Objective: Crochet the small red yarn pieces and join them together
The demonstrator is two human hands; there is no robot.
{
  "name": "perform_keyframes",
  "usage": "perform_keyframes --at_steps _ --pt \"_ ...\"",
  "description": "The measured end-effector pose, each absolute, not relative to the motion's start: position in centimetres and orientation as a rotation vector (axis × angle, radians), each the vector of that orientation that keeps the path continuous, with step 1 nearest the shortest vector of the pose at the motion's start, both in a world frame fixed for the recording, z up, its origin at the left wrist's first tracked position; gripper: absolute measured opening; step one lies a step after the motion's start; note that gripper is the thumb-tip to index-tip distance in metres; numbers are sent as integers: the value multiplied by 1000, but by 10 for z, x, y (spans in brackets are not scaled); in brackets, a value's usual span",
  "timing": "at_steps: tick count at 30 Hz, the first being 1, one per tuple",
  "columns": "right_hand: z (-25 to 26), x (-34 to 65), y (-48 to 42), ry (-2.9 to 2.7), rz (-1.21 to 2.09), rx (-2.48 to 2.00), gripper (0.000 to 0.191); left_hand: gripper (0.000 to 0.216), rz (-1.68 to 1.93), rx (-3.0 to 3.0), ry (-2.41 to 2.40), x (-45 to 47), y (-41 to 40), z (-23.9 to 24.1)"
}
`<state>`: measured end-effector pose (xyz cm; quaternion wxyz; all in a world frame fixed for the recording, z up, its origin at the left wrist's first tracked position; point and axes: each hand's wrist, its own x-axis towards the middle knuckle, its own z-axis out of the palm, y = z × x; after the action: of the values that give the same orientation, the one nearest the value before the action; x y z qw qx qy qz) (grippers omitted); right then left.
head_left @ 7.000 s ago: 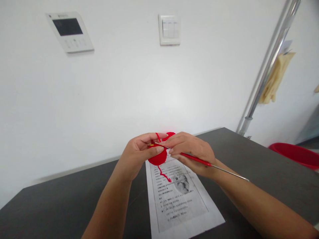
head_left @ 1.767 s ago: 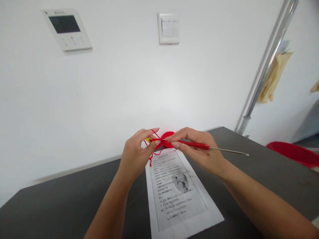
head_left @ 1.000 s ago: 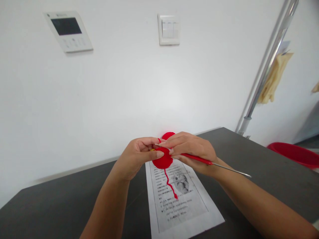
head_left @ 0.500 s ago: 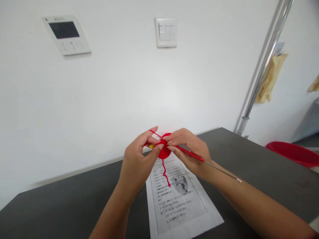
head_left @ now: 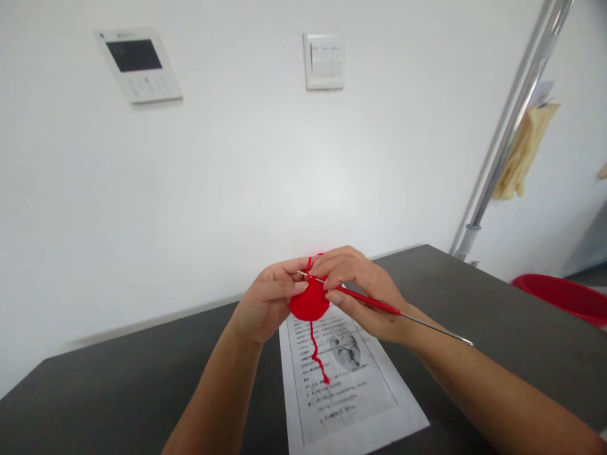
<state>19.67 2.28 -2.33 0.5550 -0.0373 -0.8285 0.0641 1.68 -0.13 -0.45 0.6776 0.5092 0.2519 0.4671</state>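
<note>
A round red crochet piece (head_left: 309,303) is pinched between the thumb and fingers of my left hand (head_left: 265,300). From its lower edge a red yarn tail (head_left: 315,352) dangles over the printed sheet. My right hand (head_left: 367,294) grips a crochet hook (head_left: 367,299) with a red handle and metal ends, held like a pencil. The hook's silver tip lies at the upper edge of the piece, close to my left fingers. A strand of red yarn runs up there between both hands; where it leads is hidden behind the fingers.
A printed paper sheet (head_left: 353,404) with a grey picture lies on the dark table (head_left: 137,385) below my hands. Behind it rises a white wall with a light switch (head_left: 325,61) and a panel (head_left: 142,66). A metal pole (head_left: 516,126) and red basin (head_left: 559,296) are on the right.
The red piece has come lower and shows more of its face. My left index finger has folded down from its raised position, and the yellow item by it is out of sight.
</note>
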Motion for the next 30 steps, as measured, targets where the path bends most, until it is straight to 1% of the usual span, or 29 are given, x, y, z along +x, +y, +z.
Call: perform_keyframes --at_steps 6,10,16,22,27,30 --pt "-22 199 28 -2015 38 -10 4 36 1099 1229 587 15 -5 -5" --pt "-18 202 26 -1948 80 27 4 38 1105 1193 524 13 -6 -4" --pt "-21 201 20 -1832 373 87 11 38 1151 1099 424 11 -12 5" --pt "-23 202 16 -1774 687 111 17 35 1093 1109 402 13 -14 8" --pt "-22 201 13 -1669 945 113 13 32 1031 1142 397 11 -14 6" --pt "-24 199 10 -1610 1023 103 12 31 1014 1153 411 11 -16 7"
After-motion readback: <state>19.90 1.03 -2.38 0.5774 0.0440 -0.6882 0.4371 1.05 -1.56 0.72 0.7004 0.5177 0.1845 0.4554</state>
